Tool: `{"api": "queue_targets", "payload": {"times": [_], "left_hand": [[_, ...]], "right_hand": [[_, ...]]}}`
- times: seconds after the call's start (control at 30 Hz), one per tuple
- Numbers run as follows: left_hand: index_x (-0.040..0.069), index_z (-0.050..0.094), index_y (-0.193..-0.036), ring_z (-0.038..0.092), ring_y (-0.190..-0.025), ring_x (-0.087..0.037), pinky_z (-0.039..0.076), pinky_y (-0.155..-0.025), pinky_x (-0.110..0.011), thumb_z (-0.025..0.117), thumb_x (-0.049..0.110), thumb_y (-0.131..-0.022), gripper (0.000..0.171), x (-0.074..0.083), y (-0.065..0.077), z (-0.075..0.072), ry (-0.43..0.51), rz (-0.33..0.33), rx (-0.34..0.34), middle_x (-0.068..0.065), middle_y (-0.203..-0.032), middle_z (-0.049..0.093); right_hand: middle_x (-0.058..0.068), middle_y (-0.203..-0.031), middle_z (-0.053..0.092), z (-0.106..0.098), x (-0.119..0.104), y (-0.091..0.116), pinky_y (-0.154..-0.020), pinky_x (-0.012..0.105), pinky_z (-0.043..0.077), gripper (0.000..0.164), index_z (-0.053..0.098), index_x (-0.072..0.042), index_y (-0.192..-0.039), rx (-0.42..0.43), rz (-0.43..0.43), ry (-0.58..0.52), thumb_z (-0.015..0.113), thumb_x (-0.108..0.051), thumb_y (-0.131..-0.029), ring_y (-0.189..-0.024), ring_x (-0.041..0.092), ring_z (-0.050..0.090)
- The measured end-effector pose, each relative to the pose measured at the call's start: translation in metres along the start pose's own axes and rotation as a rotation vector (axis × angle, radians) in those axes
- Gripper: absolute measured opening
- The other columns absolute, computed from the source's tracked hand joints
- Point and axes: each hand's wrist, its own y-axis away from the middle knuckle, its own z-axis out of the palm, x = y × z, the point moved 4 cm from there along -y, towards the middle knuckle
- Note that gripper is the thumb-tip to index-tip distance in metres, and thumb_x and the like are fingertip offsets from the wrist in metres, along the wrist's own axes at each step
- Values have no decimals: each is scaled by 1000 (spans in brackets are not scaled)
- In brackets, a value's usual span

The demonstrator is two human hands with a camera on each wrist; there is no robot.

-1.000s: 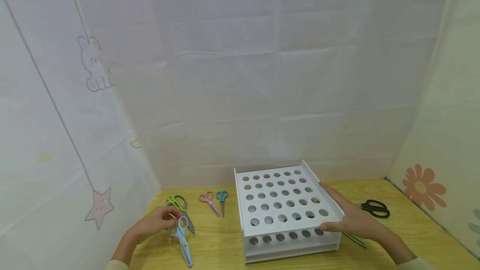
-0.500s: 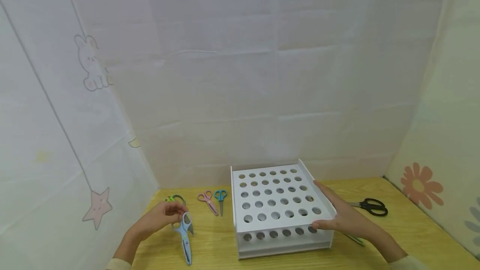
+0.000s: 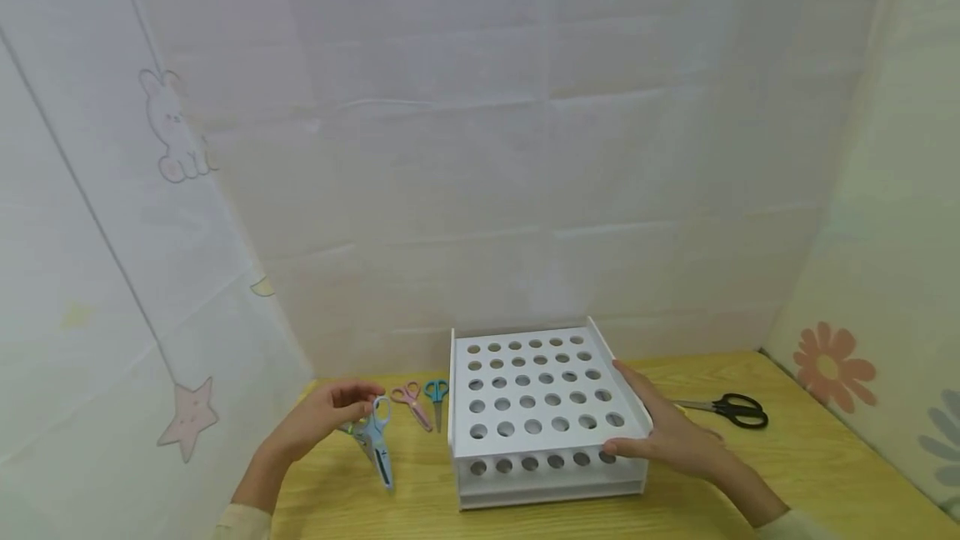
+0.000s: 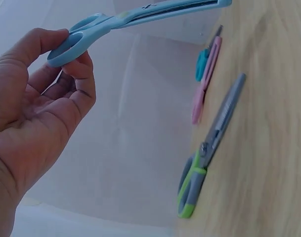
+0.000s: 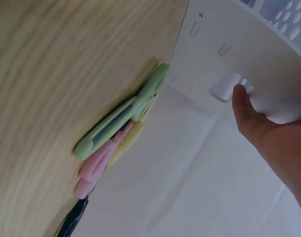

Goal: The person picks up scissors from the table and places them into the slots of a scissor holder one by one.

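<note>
The left hand (image 3: 322,417) pinches a handle loop of the light blue scissors (image 4: 121,19), which tilt downward left of the white rack (image 3: 538,390); whether their tip meets the desk (image 3: 420,515) is hard to tell. The right hand (image 3: 667,433) rests spread along the rack's right side, near black scissors (image 3: 725,404). Green-grey scissors (image 4: 205,154) lie near the left hand.

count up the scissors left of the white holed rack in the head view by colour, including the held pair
Light blue plastic scissors: 1
Green-and-grey-handled scissors: 1
Pink-handled scissors: 1
Teal-handled scissors: 1
Total: 4
</note>
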Motion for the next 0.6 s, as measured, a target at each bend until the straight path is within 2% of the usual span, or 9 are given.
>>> {"api": "queue_targets", "payload": {"times": [0.17,0.23,0.33,0.4,0.6], "left_hand": [[6,62,-136,59,-118,-33,51,-96,-39,64,24,-103,37,5,-11,3,-26,2,30,-16,-133,62],[8,63,-135,58,-120,-34,50,-97,-38,64,25,-103,37,6,-15,4,-35,4,44,-14,-132,63],[9,63,-136,56,-123,-34,46,-102,-44,62,27,-103,37,11,-19,6,-40,6,69,-12,-132,63],[11,64,-136,54,-125,-32,43,-104,-48,62,30,-104,37,16,-21,6,-55,9,94,-8,-133,64],[19,66,-136,52,-130,-27,39,-107,-54,61,35,-104,36,39,-26,11,-107,33,161,-2,-135,64]], "right_hand": [[17,-163,24,5,-2,1,-96,65,40,121,12,-25,-165,22,-16,11,92,-34,-75,-137,42,37],[18,-163,25,6,-3,1,-95,63,42,120,12,-24,-165,23,-19,13,92,-34,-75,-136,42,38],[18,-162,25,6,-4,1,-94,63,43,119,14,-20,-165,25,-21,15,92,-34,-76,-135,42,39],[18,-162,25,6,-5,1,-94,64,42,119,14,-17,-164,25,-26,18,92,-33,-76,-136,44,38],[18,-163,24,2,-6,2,-96,65,41,120,12,-22,-165,26,-25,21,91,-34,-76,-138,45,37]]}}
